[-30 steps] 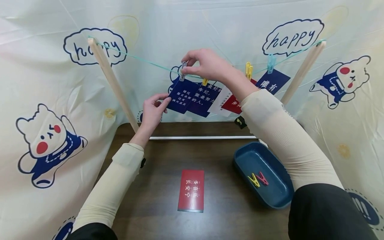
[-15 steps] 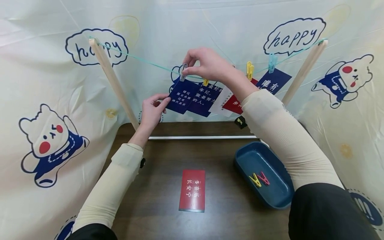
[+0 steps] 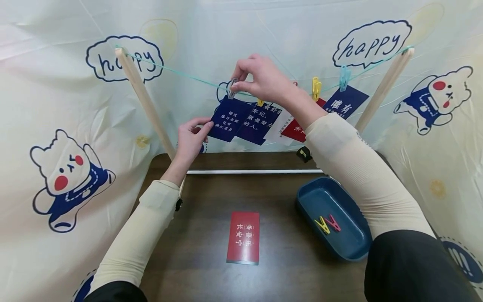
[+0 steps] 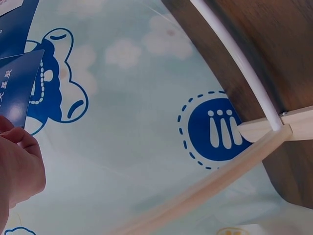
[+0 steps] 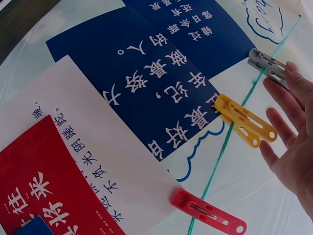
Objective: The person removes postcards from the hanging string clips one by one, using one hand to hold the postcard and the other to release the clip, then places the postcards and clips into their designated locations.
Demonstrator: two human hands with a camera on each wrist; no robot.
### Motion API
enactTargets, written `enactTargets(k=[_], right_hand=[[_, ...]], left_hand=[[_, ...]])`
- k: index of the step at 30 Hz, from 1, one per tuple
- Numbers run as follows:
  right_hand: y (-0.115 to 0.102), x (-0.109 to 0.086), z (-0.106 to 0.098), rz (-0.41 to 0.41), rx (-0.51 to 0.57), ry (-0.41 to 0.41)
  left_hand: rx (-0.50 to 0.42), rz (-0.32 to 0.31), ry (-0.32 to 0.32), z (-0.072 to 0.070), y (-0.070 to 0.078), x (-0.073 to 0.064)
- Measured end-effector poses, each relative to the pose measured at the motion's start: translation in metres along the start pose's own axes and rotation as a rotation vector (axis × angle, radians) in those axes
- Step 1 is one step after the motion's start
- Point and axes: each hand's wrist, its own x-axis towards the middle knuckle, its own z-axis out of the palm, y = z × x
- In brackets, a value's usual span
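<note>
My right hand point(image 3: 260, 79) pinches a grey clothespin point(image 5: 268, 66) between thumb and fingers. The clothespin sits on the green string point(image 3: 181, 74), at the top corner of a dark blue card point(image 3: 229, 119) with white lettering. At that card's left edge, my left hand point(image 3: 192, 140) pinches it between thumb and forefinger. The right wrist view shows a second blue card point(image 5: 146, 78) partly behind the first, hung by a yellow clothespin point(image 5: 244, 120) close to my right fingers. In the left wrist view the left fingertips are partly cut off by the frame's edge.
A white card point(image 5: 98, 147) on a red clothespin point(image 5: 208, 210), a red card and another blue card point(image 3: 345, 102) hang further right. Wooden posts point(image 3: 143, 96) hold the string. Below lie a red card point(image 3: 243, 239) and a blue tray point(image 3: 351, 249) with two clothespins point(image 3: 322, 225).
Both hands keep their hold on the card and the grey clothespin. The whole scene has shifted slightly rightward in the head view.
</note>
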Motion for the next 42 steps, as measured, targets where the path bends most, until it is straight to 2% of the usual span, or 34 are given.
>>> enactTargets(k=[6,11,17,22,30,36,42], right_hand=[[-0.004,-0.003,-0.003,-0.016,-0.020,0.032],[-0.010,-0.007,-0.005,-0.045,-0.041,0.072],[-0.018,-0.013,-0.004,-0.097,-0.080,0.104],[-0.024,-0.019,-0.005,-0.129,-0.068,0.139],[-0.024,-0.023,-0.009,-0.192,-0.080,0.216],[-0.020,-0.028,-0.009,-0.183,-0.072,0.238],[-0.014,-0.041,-0.007,-0.170,-0.079,0.249]], left_hand=[[0.013,-0.009,0.010,-0.004,0.005,-0.003],[-0.013,0.001,0.018,-0.007,0.004,-0.006],[-0.010,0.003,0.054,-0.015,0.000,-0.013],[-0.026,0.009,0.075,-0.020,-0.001,-0.018],[-0.044,-0.002,0.118,-0.025,0.002,-0.024],[-0.047,0.003,0.123,-0.025,0.003,-0.034],[-0.046,0.015,0.109,-0.026,0.003,-0.048]])
